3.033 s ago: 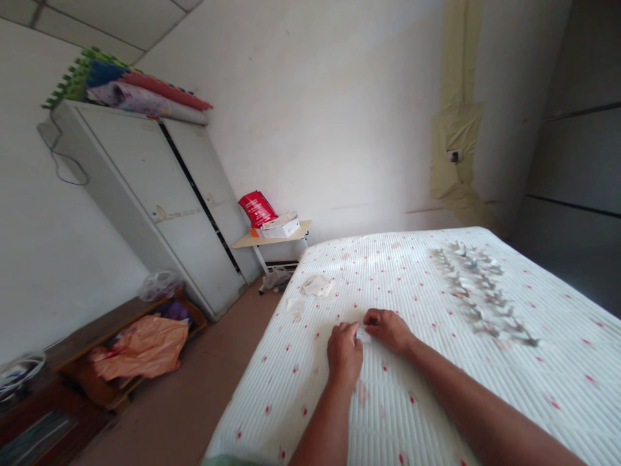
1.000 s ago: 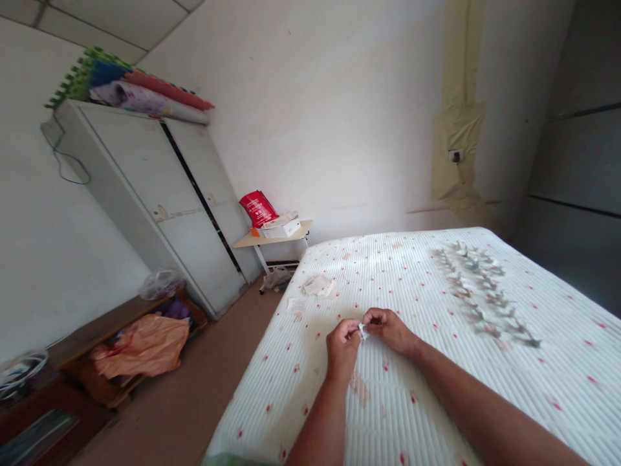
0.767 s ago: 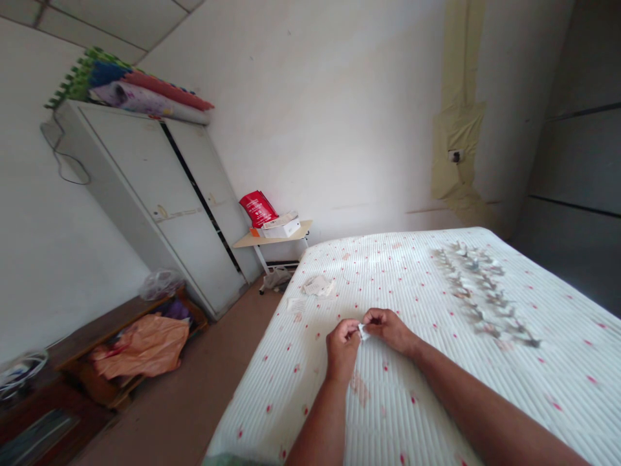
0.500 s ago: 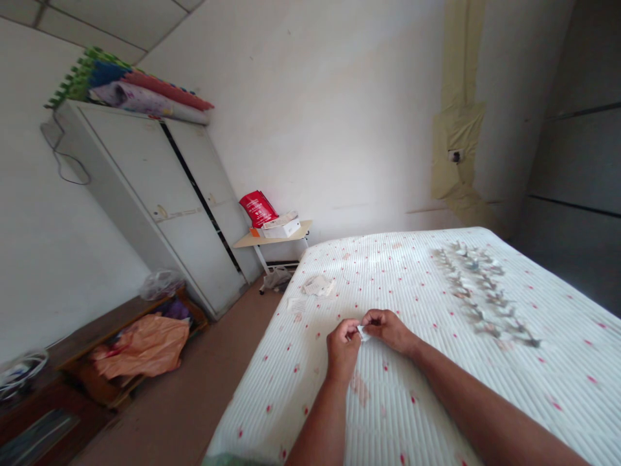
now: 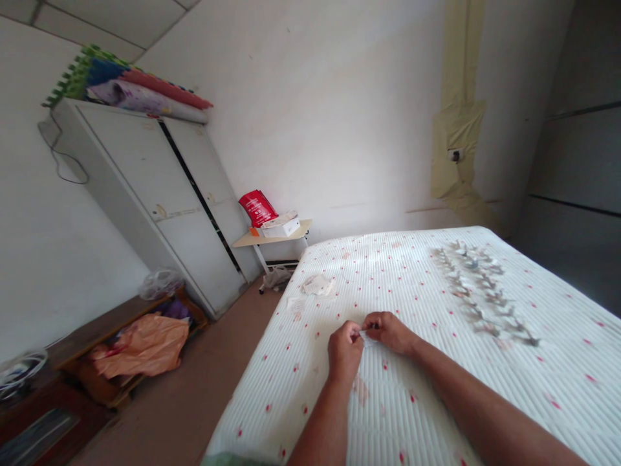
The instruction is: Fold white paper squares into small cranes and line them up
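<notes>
Between my two hands is a small folded piece of paper (image 5: 367,338), whitish with faint print, just above the mattress. My left hand (image 5: 345,349) pinches its left edge with thumb and fingertips. From the right, my right hand (image 5: 389,331) grips the upper side, its fingers curled and partly hiding the paper. Ahead and to the left, a small pile of paper pieces (image 5: 317,285) lies on the mattress, with a flat printed sheet (image 5: 297,304) beside it. Rows of small folded paper figures (image 5: 485,294), pointed like birds, stand on the right.
The mattress (image 5: 388,272) has a white ribbed cover with red dots. Beyond its far left corner, a small table (image 5: 252,241) bears a red bag (image 5: 259,208) and a white box (image 5: 282,226). A grey cabinet (image 5: 145,168) and an orange plastic bag (image 5: 140,343) are at left.
My hands have shifted very slightly, and more of the paper's flat face shows between them. Both keep their hold; the pile and the figures stay as they were.
</notes>
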The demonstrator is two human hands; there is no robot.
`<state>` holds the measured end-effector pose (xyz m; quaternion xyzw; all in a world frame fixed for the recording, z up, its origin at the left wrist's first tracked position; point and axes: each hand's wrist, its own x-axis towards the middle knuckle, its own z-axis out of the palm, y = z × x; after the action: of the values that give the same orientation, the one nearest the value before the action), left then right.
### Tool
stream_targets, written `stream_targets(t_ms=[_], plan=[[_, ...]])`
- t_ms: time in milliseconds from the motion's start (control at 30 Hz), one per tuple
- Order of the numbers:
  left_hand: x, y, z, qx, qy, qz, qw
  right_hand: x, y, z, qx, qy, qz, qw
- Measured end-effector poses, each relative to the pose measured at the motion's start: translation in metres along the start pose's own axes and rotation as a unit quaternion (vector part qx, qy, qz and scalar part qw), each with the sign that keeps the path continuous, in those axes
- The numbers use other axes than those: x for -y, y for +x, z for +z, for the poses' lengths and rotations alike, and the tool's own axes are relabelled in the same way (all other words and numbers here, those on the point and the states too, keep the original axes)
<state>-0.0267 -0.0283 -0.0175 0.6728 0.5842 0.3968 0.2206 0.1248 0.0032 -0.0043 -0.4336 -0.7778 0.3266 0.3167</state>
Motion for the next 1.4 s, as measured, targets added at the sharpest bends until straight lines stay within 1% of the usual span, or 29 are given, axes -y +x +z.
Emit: stream_targets(t_ms=[100,200,300,400,467,600,700,867,1100,1300,1400], plan=[[-0.001,0.0,-0.001,0.003,0.043,0.014,0.999,0.0,-0.001,-0.001,0.0,-0.027,-0.03,0.999],[-0.003,-0.001,-0.002,-0.002,0.074,0.031,0.997,0.0,-0.002,-0.002,-0.005,-0.045,-0.044,0.998],[-0.006,-0.001,-0.003,-0.007,0.093,0.036,0.995,0.001,-0.003,-0.002,-0.001,-0.056,-0.048,0.997],[-0.007,-0.001,-0.004,0.007,0.112,0.042,0.993,-0.001,-0.003,0.0,0.0,-0.063,-0.045,0.997],[-0.007,-0.001,-0.005,0.009,0.119,0.043,0.992,-0.002,-0.003,0.001,-0.01,-0.049,-0.042,0.998],[-0.005,-0.002,-0.006,0.002,0.119,0.037,0.992,-0.004,-0.009,0.0,-0.019,0.002,-0.045,0.999],[-0.005,-0.002,-0.006,0.009,0.121,0.04,0.992,-0.002,-0.015,-0.002,-0.009,0.004,-0.052,0.999],[-0.005,-0.001,-0.008,0.021,0.119,0.036,0.992,0.003,-0.019,0.001,-0.011,-0.035,-0.044,0.998],[-0.003,-0.001,-0.008,0.027,0.103,0.042,0.993,0.005,-0.02,0.002,-0.004,-0.085,-0.059,0.995],[0.004,0.0,-0.006,0.034,0.092,0.052,0.994,0.01,-0.019,0.003,-0.002,-0.108,-0.033,0.994],[0.005,-0.001,-0.006,0.032,0.093,0.069,0.993,0.014,-0.017,0.005,-0.005,-0.139,-0.01,0.99]])
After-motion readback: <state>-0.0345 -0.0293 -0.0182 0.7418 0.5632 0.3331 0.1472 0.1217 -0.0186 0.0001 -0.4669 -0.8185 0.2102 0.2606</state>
